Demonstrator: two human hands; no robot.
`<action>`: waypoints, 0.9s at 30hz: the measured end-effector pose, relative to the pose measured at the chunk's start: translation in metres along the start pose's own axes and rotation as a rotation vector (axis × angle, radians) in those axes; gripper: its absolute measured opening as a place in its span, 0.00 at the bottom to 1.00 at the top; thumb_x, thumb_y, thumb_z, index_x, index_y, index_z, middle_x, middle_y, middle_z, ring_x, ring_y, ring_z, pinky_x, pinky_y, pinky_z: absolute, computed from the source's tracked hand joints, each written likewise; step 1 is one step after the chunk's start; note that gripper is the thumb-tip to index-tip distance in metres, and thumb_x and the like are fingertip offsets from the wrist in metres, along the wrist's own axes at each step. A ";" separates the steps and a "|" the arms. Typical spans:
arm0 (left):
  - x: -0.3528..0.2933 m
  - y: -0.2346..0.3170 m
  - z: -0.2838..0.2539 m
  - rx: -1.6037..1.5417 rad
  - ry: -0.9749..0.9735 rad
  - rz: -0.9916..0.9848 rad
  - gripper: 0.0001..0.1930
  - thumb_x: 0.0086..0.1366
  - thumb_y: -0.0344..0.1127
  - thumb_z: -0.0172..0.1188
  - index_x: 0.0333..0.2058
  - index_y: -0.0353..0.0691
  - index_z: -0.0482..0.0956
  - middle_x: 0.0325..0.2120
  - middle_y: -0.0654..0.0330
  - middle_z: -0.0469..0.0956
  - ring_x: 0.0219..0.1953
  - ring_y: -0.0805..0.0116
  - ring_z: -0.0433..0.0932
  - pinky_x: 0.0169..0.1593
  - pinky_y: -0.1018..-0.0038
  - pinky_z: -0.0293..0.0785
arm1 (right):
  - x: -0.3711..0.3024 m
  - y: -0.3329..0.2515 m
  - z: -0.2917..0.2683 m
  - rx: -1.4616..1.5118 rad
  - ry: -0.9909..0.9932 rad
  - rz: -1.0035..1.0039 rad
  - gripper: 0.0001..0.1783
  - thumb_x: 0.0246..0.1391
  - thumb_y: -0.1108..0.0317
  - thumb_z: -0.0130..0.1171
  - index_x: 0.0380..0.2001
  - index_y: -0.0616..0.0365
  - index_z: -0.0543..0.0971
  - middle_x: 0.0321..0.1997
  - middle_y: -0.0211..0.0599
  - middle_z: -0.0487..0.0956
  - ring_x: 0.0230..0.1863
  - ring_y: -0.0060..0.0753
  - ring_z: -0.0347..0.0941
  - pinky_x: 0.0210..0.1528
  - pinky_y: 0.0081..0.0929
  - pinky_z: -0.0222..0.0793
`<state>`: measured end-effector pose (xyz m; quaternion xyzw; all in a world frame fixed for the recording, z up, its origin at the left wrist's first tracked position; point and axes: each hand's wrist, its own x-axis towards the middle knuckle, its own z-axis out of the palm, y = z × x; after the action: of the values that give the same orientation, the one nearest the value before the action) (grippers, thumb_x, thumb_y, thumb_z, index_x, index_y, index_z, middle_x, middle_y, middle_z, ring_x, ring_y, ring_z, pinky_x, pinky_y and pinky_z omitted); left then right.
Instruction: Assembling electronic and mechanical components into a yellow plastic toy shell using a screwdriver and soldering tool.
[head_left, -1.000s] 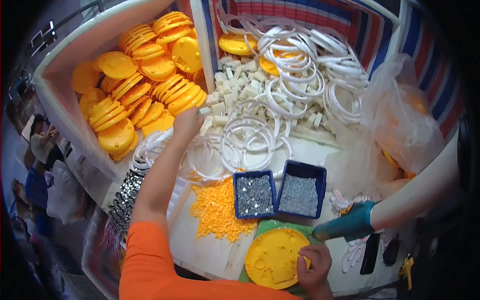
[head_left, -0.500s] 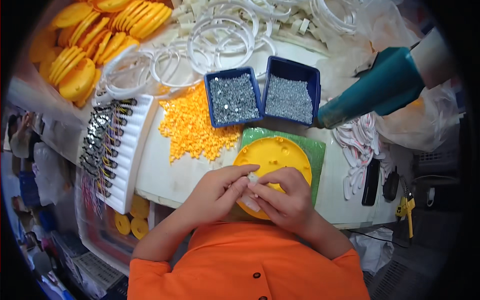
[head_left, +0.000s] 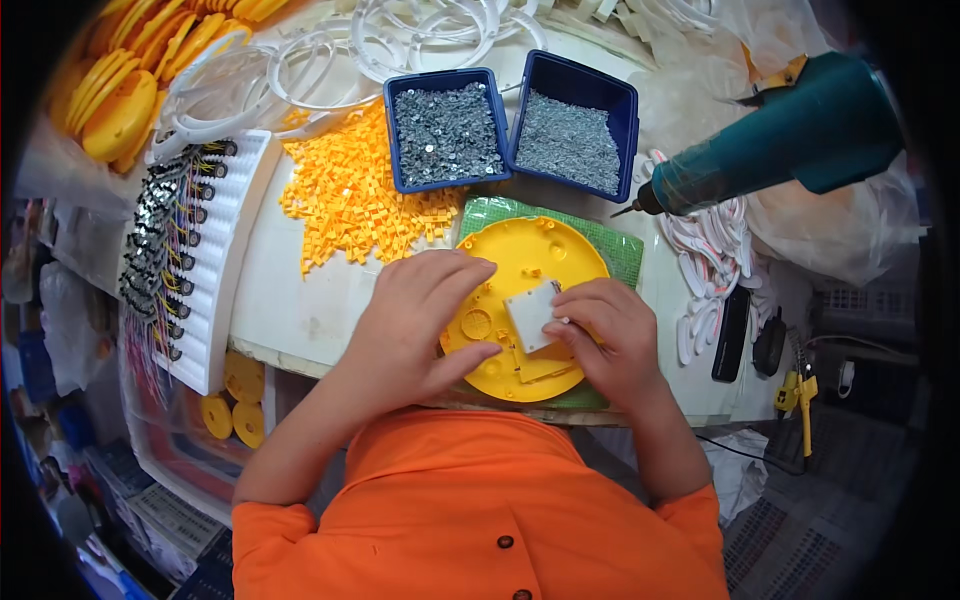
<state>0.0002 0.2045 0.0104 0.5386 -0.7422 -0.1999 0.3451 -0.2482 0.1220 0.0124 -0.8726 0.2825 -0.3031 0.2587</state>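
A yellow round plastic shell (head_left: 510, 250) with pegs and a raised rectangular frame lies on a green mat (head_left: 624, 256). Over its right half, my right hand (head_left: 618, 338) pinches a flat, squarish white plastic part (head_left: 530, 316) by its right edge, tilted above the frame. A small pale tip shows between thumb and fingers; I cannot make out what it is. My left hand (head_left: 420, 315) hovers at the shell's left rim, thumb and fingers spread, holding nothing.
Behind the shell stand two blue bins, one with silvery round pieces (head_left: 445, 135), one with small screws (head_left: 570, 140). A teal power screwdriver (head_left: 770, 130) reaches in from the right. Yellow clips (head_left: 350, 190) lie piled left, beside a white foam tray (head_left: 225, 270) of wired parts.
My hands have parted: the left has opened and moved left, while the right has brought the white part over the shell. The whole view has shifted, and the screwdriver's tip now shows.
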 end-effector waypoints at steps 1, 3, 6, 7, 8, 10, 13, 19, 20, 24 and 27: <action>0.001 0.003 0.005 0.039 -0.004 0.021 0.36 0.53 0.41 0.74 0.60 0.39 0.71 0.55 0.49 0.73 0.58 0.48 0.71 0.62 0.57 0.65 | 0.004 0.004 0.002 -0.001 -0.006 -0.004 0.10 0.43 0.76 0.72 0.30 0.58 0.81 0.35 0.39 0.83 0.36 0.42 0.80 0.40 0.35 0.74; 0.001 0.006 0.014 0.044 0.018 0.000 0.37 0.53 0.42 0.75 0.60 0.39 0.70 0.55 0.49 0.73 0.58 0.48 0.70 0.62 0.57 0.63 | 0.011 0.011 0.008 0.024 0.007 -0.048 0.10 0.44 0.75 0.72 0.31 0.57 0.81 0.35 0.38 0.83 0.36 0.42 0.80 0.41 0.35 0.74; 0.001 0.006 0.021 0.041 0.041 -0.031 0.38 0.52 0.43 0.75 0.61 0.40 0.70 0.55 0.49 0.73 0.59 0.48 0.70 0.63 0.57 0.62 | 0.015 0.014 0.014 0.012 -0.056 -0.058 0.10 0.44 0.70 0.73 0.31 0.55 0.82 0.33 0.35 0.82 0.36 0.41 0.78 0.39 0.35 0.73; 0.001 0.004 0.023 0.031 0.039 -0.036 0.38 0.53 0.43 0.75 0.61 0.40 0.70 0.54 0.50 0.73 0.58 0.48 0.70 0.63 0.57 0.62 | 0.016 0.014 0.015 0.017 -0.067 -0.065 0.10 0.44 0.70 0.73 0.31 0.55 0.82 0.33 0.35 0.82 0.36 0.41 0.78 0.39 0.35 0.73; 0.000 0.003 0.026 0.031 0.046 -0.047 0.38 0.53 0.43 0.75 0.61 0.40 0.70 0.54 0.50 0.73 0.58 0.48 0.70 0.63 0.57 0.62 | 0.017 0.014 0.015 -0.033 -0.083 -0.088 0.10 0.44 0.70 0.73 0.31 0.55 0.82 0.34 0.34 0.82 0.36 0.41 0.79 0.39 0.35 0.73; -0.001 0.000 0.030 0.086 0.056 -0.058 0.37 0.54 0.44 0.72 0.61 0.39 0.69 0.50 0.52 0.75 0.56 0.52 0.72 0.60 0.57 0.63 | 0.018 0.015 0.015 -0.079 -0.103 -0.111 0.10 0.45 0.71 0.72 0.31 0.55 0.81 0.35 0.34 0.83 0.37 0.41 0.79 0.40 0.35 0.72; 0.001 0.002 0.035 0.047 0.047 -0.070 0.35 0.55 0.42 0.72 0.60 0.40 0.70 0.49 0.54 0.75 0.55 0.55 0.73 0.60 0.57 0.63 | 0.019 0.014 0.014 -0.108 -0.116 -0.137 0.10 0.44 0.71 0.73 0.31 0.55 0.81 0.34 0.33 0.82 0.36 0.41 0.79 0.39 0.36 0.72; 0.017 0.000 0.020 0.130 -0.133 -0.015 0.34 0.54 0.39 0.72 0.59 0.43 0.72 0.47 0.56 0.76 0.52 0.57 0.75 0.61 0.57 0.64 | 0.024 0.028 0.001 -0.037 -0.193 -0.113 0.10 0.46 0.67 0.72 0.32 0.54 0.82 0.36 0.32 0.82 0.37 0.39 0.78 0.40 0.34 0.73; 0.021 -0.003 0.015 0.130 -0.133 -0.005 0.34 0.54 0.39 0.72 0.59 0.43 0.72 0.47 0.56 0.76 0.52 0.57 0.75 0.61 0.57 0.64 | 0.026 0.033 -0.009 0.085 -0.215 -0.062 0.09 0.48 0.67 0.71 0.32 0.55 0.82 0.36 0.34 0.82 0.37 0.41 0.79 0.40 0.34 0.73; 0.040 -0.009 -0.002 0.253 -0.342 0.238 0.32 0.55 0.42 0.69 0.60 0.47 0.73 0.43 0.60 0.75 0.48 0.61 0.77 0.60 0.57 0.66 | 0.034 0.056 -0.034 -0.022 -0.130 0.099 0.06 0.52 0.74 0.66 0.35 0.58 0.82 0.37 0.39 0.84 0.37 0.40 0.81 0.41 0.33 0.73; 0.050 -0.012 -0.002 0.321 -0.430 0.330 0.31 0.57 0.43 0.67 0.60 0.47 0.73 0.41 0.60 0.74 0.46 0.62 0.77 0.60 0.57 0.66 | 0.048 0.079 -0.038 -0.299 -0.009 0.032 0.06 0.53 0.73 0.66 0.35 0.57 0.82 0.38 0.39 0.83 0.39 0.40 0.79 0.43 0.33 0.72</action>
<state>0.0010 0.1539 0.0185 0.4038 -0.8976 -0.1310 0.1185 -0.2691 0.0240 0.0074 -0.8980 0.3373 -0.2497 0.1320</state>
